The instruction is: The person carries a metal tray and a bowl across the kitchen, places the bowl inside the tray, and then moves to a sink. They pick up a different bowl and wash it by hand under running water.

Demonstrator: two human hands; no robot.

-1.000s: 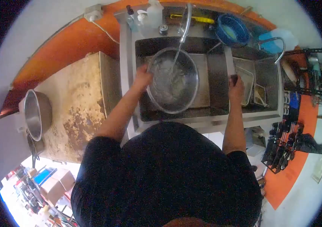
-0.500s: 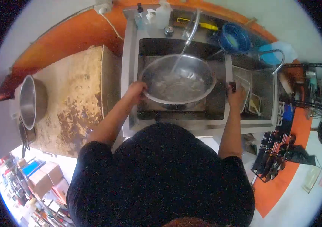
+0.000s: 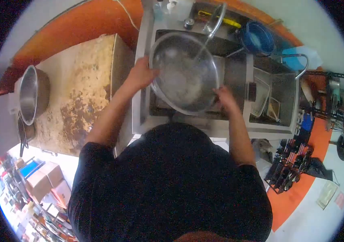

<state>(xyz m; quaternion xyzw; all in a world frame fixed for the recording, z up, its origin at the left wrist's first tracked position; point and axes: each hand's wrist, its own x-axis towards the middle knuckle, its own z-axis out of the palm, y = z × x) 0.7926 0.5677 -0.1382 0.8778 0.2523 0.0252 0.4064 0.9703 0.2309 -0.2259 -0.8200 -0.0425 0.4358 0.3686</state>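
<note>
A large round metal basin is tilted over the left sink, its inside wet and blurred. My left hand grips its left rim, the thumb over the edge. On the lower right side, my right hand has its fingers closed at the rim. The curved faucet reaches over the basin from behind, and a thin stream of water appears to run from it. A dark brown block lies on the divider, apart from my right hand.
A blue basket sits behind the sink near a yellow-handled tool and a small jar. Wire racks lie in the right sink. Another metal bowl stands on the worn counter at left.
The basin has gone from level to tilted and shifted left. My right hand has left the dark block on the divider and moved left to the basin's rim. My left hand sits higher.
</note>
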